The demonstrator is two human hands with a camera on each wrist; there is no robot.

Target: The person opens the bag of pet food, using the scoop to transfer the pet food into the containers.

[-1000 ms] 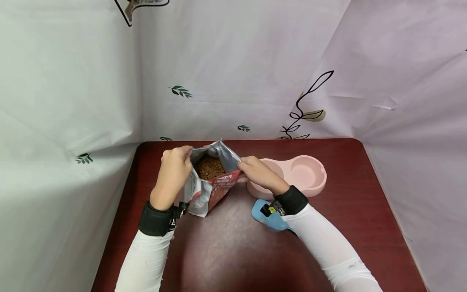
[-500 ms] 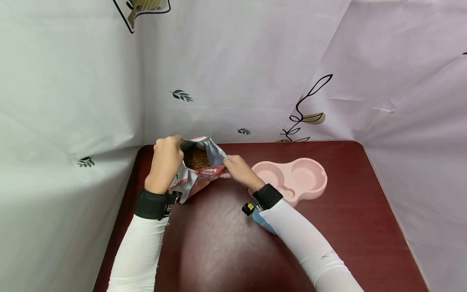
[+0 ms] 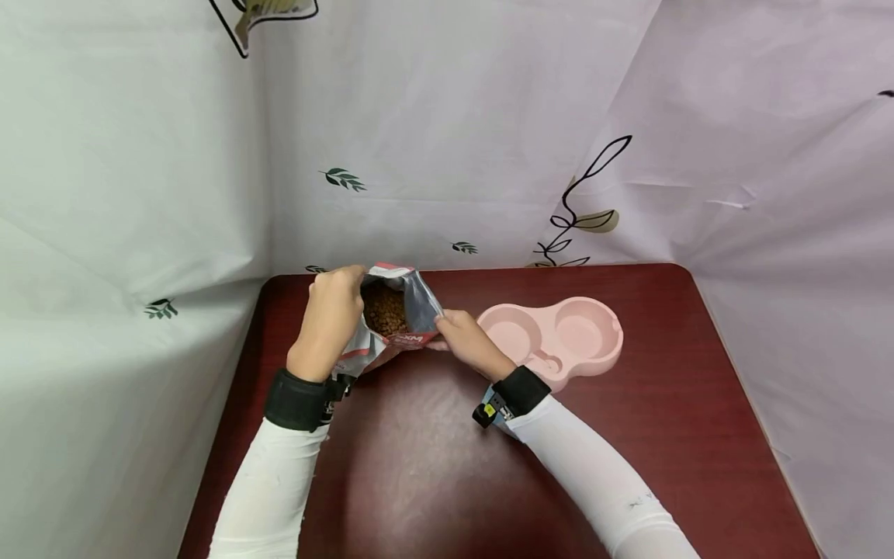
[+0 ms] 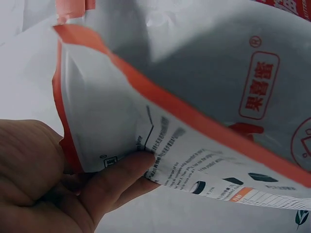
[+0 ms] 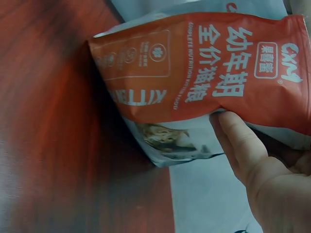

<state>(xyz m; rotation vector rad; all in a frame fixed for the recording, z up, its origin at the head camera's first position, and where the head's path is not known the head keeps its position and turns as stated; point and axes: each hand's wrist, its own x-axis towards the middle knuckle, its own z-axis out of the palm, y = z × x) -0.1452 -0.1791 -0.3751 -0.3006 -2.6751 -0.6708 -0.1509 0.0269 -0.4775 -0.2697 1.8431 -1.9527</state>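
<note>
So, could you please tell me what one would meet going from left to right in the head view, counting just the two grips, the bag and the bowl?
Left grip, bag, right grip, bowl.

The bag (image 3: 422, 307) is left of the double bowl (image 3: 549, 326).

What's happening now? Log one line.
left hand: grips bag | right hand: grips bag | kibble: in bag | bowl: on table
</note>
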